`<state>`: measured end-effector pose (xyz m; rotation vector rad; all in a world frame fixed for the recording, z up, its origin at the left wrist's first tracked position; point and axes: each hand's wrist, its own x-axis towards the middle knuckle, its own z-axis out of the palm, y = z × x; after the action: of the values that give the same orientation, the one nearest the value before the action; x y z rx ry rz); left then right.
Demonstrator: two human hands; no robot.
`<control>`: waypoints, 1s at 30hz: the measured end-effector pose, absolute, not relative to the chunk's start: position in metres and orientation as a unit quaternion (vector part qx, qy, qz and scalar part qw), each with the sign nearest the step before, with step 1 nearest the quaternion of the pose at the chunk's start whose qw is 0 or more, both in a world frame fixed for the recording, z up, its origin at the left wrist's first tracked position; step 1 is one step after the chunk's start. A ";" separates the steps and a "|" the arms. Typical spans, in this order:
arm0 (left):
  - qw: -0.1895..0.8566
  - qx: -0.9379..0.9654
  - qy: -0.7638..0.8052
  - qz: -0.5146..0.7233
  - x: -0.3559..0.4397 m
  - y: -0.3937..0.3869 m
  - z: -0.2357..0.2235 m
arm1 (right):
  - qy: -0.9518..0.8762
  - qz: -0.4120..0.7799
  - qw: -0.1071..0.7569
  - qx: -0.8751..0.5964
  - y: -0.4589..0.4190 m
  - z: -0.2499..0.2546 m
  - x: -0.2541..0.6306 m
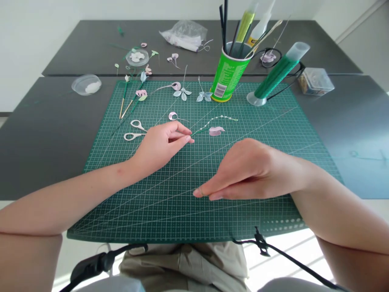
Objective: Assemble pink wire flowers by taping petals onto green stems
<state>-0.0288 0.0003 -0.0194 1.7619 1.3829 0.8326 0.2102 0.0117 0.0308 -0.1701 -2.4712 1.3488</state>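
Stem [223,117] and pinch want a light touch: holding close to the green part [199,131] should steady the thin line, while squeezing hard could kink it. Turning it slowly between thumb and finger would likely suit it better than bending. If the right fingers have hold of a thread, an even, gentle pull would be kinder to the beads; a jerk might twist the curve.

The left hand [162,140] has thumb and forefinger closed on the stem's near end. From those tips it runs away to the right, arching beyond them, white beads along its length. A petal [215,131] lies just right of the same tips, near the stem; scissors [133,136] lie left of the left fingers, partly behind the hand. The right hand [243,172] is nearer the body, its fingers curled in; whether they grip anything, I cannot tell.
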 end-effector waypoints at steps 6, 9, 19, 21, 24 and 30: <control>0.334 0.758 0.500 0.254 -0.025 -0.008 -0.018 | -0.882 0.237 0.370 -0.171 0.010 0.034 0.220; 0.327 0.780 0.472 0.247 -0.025 -0.013 -0.019 | -0.869 0.203 0.370 -0.258 0.009 0.034 0.221; 0.333 0.836 0.365 0.240 -0.024 -0.023 -0.014 | -0.797 0.256 0.281 -0.469 0.034 0.029 0.212; 0.300 0.843 0.356 0.270 -0.024 -0.025 -0.013 | -0.792 0.241 0.284 -0.483 0.040 0.026 0.212; 0.267 0.846 0.356 0.295 -0.025 -0.027 -0.010 | -0.788 0.238 0.285 -0.491 0.045 0.023 0.212; 0.262 0.834 0.370 0.315 -0.025 -0.027 -0.007 | -0.781 0.275 0.262 -0.495 0.048 0.023 0.210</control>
<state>-0.0250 -0.0274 -0.0065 2.2564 1.0011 0.8531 0.2103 0.0483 0.0229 -1.3403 -2.1146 0.7450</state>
